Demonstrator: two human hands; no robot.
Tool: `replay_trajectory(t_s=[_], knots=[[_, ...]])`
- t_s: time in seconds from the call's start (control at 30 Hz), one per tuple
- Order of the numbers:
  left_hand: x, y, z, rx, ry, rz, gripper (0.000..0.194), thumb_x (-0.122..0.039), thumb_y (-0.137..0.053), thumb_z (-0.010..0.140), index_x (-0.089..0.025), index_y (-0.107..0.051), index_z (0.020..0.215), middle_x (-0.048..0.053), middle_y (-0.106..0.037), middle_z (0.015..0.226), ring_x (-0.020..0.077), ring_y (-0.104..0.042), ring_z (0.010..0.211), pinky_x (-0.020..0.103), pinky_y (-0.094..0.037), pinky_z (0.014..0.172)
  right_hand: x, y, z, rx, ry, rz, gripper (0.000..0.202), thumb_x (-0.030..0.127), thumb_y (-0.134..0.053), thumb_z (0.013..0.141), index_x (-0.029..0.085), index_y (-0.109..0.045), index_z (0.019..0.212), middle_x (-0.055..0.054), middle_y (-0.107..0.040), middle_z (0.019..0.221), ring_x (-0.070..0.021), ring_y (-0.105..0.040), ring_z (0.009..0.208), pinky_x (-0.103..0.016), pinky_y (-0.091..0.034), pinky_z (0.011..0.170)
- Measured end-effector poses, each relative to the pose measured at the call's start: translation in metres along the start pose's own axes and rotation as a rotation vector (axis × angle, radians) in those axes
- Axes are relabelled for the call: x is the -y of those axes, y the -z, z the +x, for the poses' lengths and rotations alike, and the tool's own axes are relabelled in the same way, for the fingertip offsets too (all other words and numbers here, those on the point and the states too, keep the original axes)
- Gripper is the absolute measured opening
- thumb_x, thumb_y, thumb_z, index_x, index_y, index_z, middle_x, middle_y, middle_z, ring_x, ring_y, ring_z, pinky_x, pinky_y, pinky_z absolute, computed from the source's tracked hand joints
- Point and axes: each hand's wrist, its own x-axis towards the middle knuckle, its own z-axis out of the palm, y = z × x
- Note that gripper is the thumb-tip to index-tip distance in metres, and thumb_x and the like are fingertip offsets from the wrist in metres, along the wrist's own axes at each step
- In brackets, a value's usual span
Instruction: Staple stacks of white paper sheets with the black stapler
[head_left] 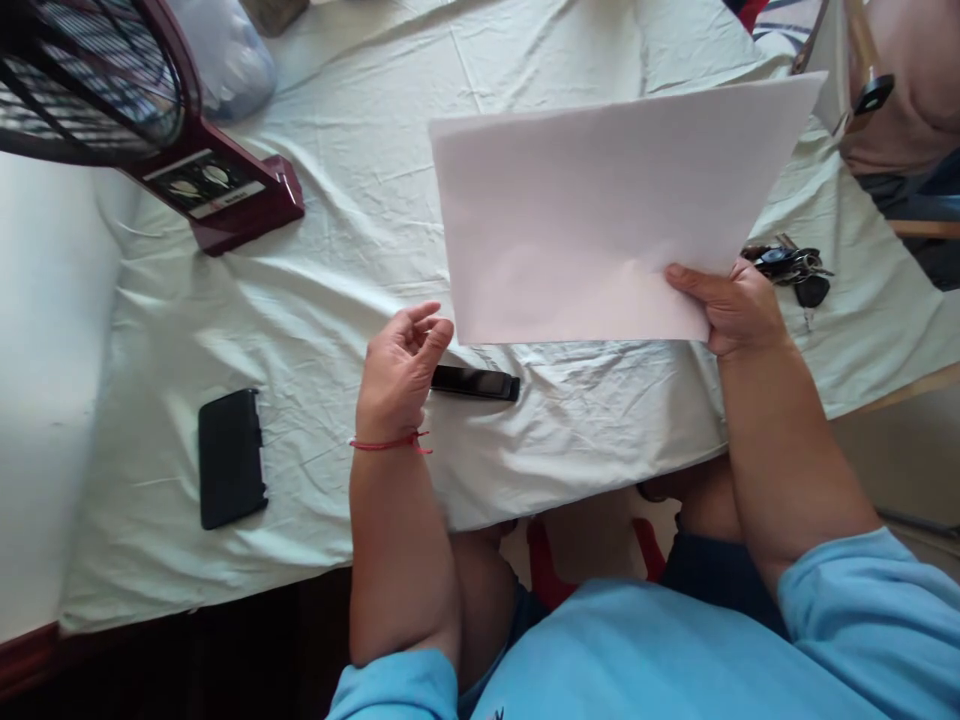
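My right hand (746, 305) is closed on a white sheet of paper (577, 220) at its lower right corner, thumb on top and the other fingers hidden underneath. The sheet is held above the cloth-covered table. Close to the sheet's left edge is my left hand (405, 365), its fingers loosely curled with a gap between thumb and forefinger. It seems to hold nothing; whether the thumb tip touches the paper I cannot tell. A narrow, shiny black object (480, 383) lies beside my left hand, partly hidden by it.
A black flat case (231, 458) lies at the left of the table (337, 270). A dark red fan (247, 205) stands at the back left, near a translucent plastic bag (229, 65). A bunch of keys (799, 268) rests right of my right hand. Another person (911, 80) is partly visible at the upper right.
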Motion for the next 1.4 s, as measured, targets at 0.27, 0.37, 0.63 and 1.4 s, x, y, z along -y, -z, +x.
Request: replay_trajectory(t_s=[0.27, 0.37, 0.63, 1.4], knots=[[-0.014, -0.009, -0.008, 0.027, -0.034, 0.028, 0.052, -0.066, -0.097, 0.082, -0.024, -0.069, 0.070, -0.003, -0.052, 0.064, 0.0130, -0.040, 0.063, 0.030, -0.037, 0.060, 0.007, -0.008, -0.007, 0.015, 0.009, -0.023, 0.047, 0.045, -0.114, 0.076, 0.034, -0.084, 0.109, -0.003, -0.093, 0.140, -0.0359, -0.077, 0.161, -0.049, -0.072, 0.130], [-0.013, -0.012, -0.007, -0.006, -0.053, 0.021, 0.065, -0.076, -0.095, 0.085, -0.026, -0.059, 0.066, -0.004, -0.045, 0.062, 0.0127, -0.034, 0.062, 0.031, -0.030, 0.057, 0.006, -0.011, -0.007, -0.019, 0.025, -0.059, 0.045, 0.050, -0.113, 0.078, 0.035, -0.083, 0.109, -0.004, -0.092, 0.143, -0.0370, -0.076, 0.163, -0.049, -0.074, 0.128], [-0.017, -0.011, -0.009, 0.025, -0.048, 0.002, 0.055, -0.066, -0.103, 0.077, -0.025, -0.067, 0.072, -0.002, -0.056, 0.071, 0.0141, -0.043, 0.067, 0.031, -0.038, 0.061, -0.001, -0.009, -0.004, 0.026, 0.056, -0.022, 0.053, 0.054, -0.116, 0.072, 0.036, -0.085, 0.112, -0.002, -0.093, 0.141, -0.0383, -0.075, 0.164, -0.053, -0.072, 0.132], [-0.015, -0.015, -0.010, 0.075, -0.041, -0.098, 0.061, -0.069, -0.109, 0.075, -0.026, -0.065, 0.072, -0.005, -0.049, 0.062, 0.0108, -0.036, 0.057, 0.030, -0.028, 0.052, 0.009, -0.007, -0.005, 0.020, 0.081, -0.012, 0.042, 0.042, -0.103, 0.091, 0.035, -0.087, 0.129, 0.000, -0.087, 0.158, -0.0317, -0.065, 0.175, -0.048, -0.070, 0.132]])
